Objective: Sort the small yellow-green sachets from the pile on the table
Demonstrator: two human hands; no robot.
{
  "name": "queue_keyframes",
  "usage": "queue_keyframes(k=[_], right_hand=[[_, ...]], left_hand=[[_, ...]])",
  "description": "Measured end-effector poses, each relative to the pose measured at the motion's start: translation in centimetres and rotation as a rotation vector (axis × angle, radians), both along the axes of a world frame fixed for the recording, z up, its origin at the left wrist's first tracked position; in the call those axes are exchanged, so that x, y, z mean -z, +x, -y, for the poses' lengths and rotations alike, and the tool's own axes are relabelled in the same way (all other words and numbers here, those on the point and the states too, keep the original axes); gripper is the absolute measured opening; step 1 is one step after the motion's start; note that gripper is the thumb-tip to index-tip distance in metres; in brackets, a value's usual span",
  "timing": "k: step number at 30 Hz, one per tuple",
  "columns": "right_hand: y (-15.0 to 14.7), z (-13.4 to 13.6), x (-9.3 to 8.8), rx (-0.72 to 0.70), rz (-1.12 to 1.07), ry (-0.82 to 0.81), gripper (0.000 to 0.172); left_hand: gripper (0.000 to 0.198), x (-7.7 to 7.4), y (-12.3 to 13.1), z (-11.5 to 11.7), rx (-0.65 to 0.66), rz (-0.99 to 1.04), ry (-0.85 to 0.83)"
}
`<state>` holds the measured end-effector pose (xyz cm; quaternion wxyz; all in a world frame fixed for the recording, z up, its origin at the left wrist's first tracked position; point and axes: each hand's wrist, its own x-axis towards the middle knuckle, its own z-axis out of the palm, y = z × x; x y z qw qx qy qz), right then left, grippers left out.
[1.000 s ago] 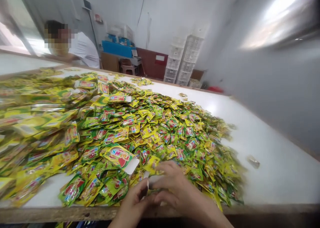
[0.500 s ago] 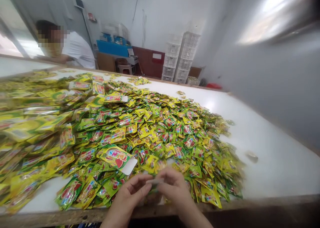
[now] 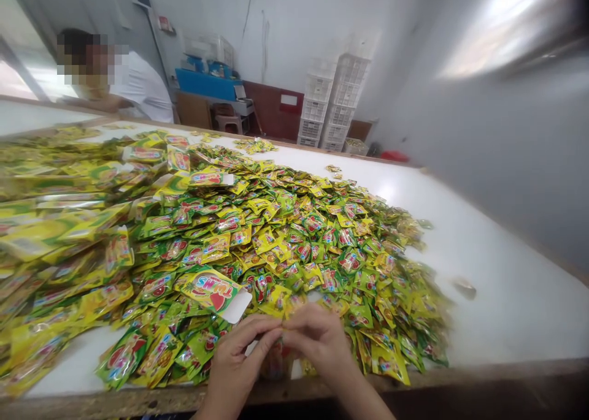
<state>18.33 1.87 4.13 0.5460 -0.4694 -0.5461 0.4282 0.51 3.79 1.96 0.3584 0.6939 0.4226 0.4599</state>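
At the near edge of the table, my left hand point(image 3: 242, 352) and my right hand point(image 3: 319, 340) meet fingertip to fingertip, both closed. Between them they pinch the top of what looks like a small carton point(image 3: 278, 360), blurred and mostly hidden by the fingers. Just beyond my left hand lies a yellow and green carton point(image 3: 214, 292) with a watermelon print and a white flap sticking out. Around both hands spreads a heap of small shiny yellow and green packets point(image 3: 317, 248).
More flat yellow cartons point(image 3: 59, 230) are piled on the left. The white table point(image 3: 497, 297) has a wooden front edge point(image 3: 437, 380). Across it a person in a white top point(image 3: 145, 86) leans over. White plastic crates point(image 3: 343, 98) stand stacked by the wall.
The pale edge that showed between my hands is now covered, and my fingertips have come closer together. The rest of the view has shifted slightly.
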Motion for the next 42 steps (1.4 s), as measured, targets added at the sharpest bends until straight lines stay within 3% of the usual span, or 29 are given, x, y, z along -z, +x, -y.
queue_keyframes(k=[4, 11, 15, 18, 21, 23, 26, 30, 34, 37, 39, 42], right_hand=[[0.2, 1.0, 0.0, 0.001, 0.144, 0.175, 0.011], [0.0, 3.3, 2.3, -0.031, 0.335, 0.34, 0.036], [0.6, 2.6, 1.7, -0.039, 0.301, 0.277, 0.022], [1.2, -0.6, -0.5, -0.082, 0.338, 0.187, 0.007], [0.2, -6.1, -2.9, 0.118, 0.615, 0.143, 0.016], [-1.6, -9.9, -3.8, 0.106, 0.668, 0.16, 0.011], [-4.6, -14.2, -4.1, 0.073, 0.723, 0.167, 0.032], [-5.0, -16.2, -3.6, 0.037, 0.71, 0.122, 0.029], [-1.0, -15.9, -3.8, 0.058, 0.594, 0.032, 0.021], [1.0, -13.8, -5.1, 0.05, 0.5, -0.014, 0.025], [0.2, -11.5, -5.8, -0.064, 0.44, -0.035, 0.02], [-4.1, -7.8, -5.8, -0.382, 0.257, -0.171, 0.008]], left_hand=[[0.027, 0.4, -1.2, -0.1, 0.103, -0.102, 0.223], [0.035, 1.6, -1.8, 0.8, 0.177, -0.192, 0.285], [0.045, 2.2, -1.6, 0.7, 0.198, -0.228, 0.289], [0.047, 2.1, -1.4, 0.5, 0.229, -0.204, 0.289], [0.05, 1.5, -1.2, 0.8, 0.235, -0.24, 0.253], [0.05, 1.0, -1.0, 1.1, 0.259, -0.275, 0.203], [0.045, 0.5, -0.9, 1.9, 0.29, -0.253, 0.149], [0.043, 0.2, -0.6, 3.0, 0.299, -0.129, 0.153], [0.047, -0.1, -0.1, 3.7, 0.277, -0.118, 0.151], [0.048, -0.4, -1.3, 4.5, 0.158, -0.083, 0.165], [0.044, -0.5, -3.6, 5.6, 0.018, -0.083, 0.169], [0.032, -0.3, -9.6, 8.2, -0.237, -0.199, 0.157]])
